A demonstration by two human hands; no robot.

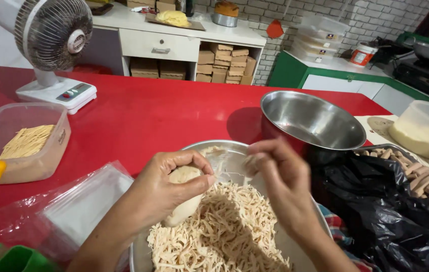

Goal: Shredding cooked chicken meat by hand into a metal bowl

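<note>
The left hand (171, 189) is curling around a pale lump of dough (183, 197) and holding it over the pan (214, 147) of thin strips (224, 231). The right hand (280, 176) is pinching its blurry fingers together just beside the dough. An empty bowl (312, 120) is sitting behind on the red table (144, 116).

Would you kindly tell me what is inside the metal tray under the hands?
The tray holds a heap of pale shreds. The left hand grips a dough lump above it. The hands and heap hide most of the tray's floor.
</note>
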